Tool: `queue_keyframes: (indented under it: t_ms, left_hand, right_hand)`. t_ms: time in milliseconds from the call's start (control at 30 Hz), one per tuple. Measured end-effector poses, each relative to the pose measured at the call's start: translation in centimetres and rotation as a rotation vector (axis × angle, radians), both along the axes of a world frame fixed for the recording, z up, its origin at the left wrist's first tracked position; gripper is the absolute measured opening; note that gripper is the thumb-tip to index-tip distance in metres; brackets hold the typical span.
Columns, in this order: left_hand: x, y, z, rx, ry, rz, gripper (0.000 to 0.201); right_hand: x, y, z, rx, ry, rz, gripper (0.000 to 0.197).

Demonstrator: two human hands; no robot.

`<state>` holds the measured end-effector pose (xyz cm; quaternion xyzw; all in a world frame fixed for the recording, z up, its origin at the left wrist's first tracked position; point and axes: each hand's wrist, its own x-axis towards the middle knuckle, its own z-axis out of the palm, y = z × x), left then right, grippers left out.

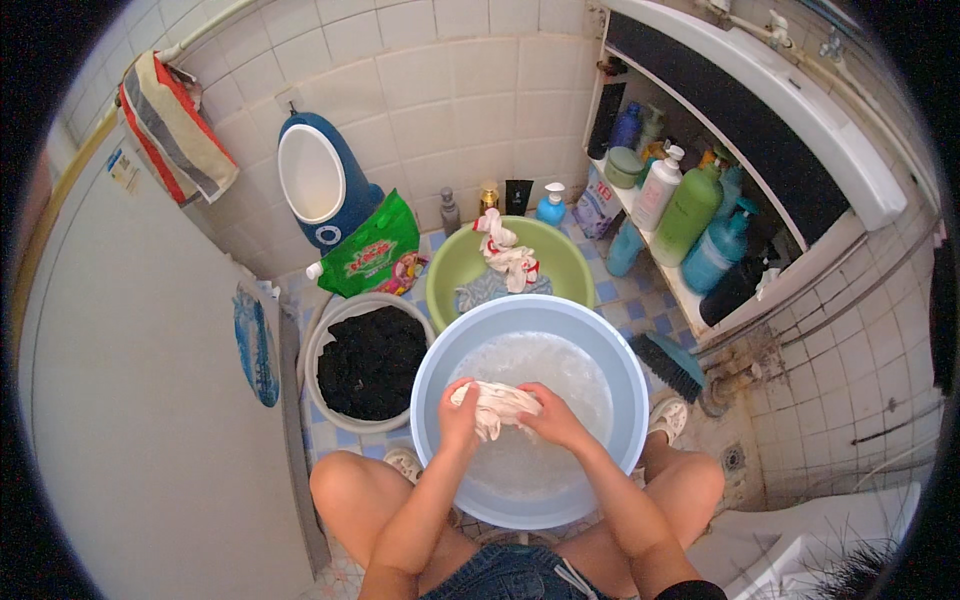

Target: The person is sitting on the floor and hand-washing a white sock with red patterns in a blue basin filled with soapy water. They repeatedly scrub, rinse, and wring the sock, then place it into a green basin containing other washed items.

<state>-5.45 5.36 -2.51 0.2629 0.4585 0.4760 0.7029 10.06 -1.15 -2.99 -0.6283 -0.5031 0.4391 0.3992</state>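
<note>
Between my knees stands a light blue basin (630, 400) of cloudy, sudsy water. Above the water I hold a bunched white cloth (497, 400), wet and twisted, with a loose end hanging down. My left hand (460, 418) is closed around its left end. My right hand (548, 412) grips the other end. What kind of garment the cloth is cannot be made out. Just beyond the basin, a green basin (440, 285) holds a white cloth with red marks (508, 255) and a grey-blue cloth (500, 288).
A pale bucket (312, 375) of dark cloth stands left, near a green detergent pouch (375, 250) and a blue-and-white child's urinal (312, 172). At right are a scrubbing brush (668, 365) and a shelf with pump bottles (688, 210) under a white sink (800, 100).
</note>
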Motion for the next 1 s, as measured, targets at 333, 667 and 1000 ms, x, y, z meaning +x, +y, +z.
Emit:
queue_keyframes:
  t_ms: [333,667,1000]
  left_hand:
    - [0.8,-3.0,0.1,-0.235,-0.033,-0.115,0.022]
    - [-1.4,-1.0,-2.9,-0.191,0.084,-0.165,0.024]
    - [-0.7,-1.6,-1.9,-0.264,-0.035,-0.073,0.025]
  right_hand:
    - [-5.9,-1.1,5.2,0.075,-0.395,-0.062,0.021]
    - [-7.6,-2.2,6.0,0.354,-0.395,0.106,0.021]
    - [-6.1,-0.8,4.4,0.201,-0.373,-0.068,0.023]
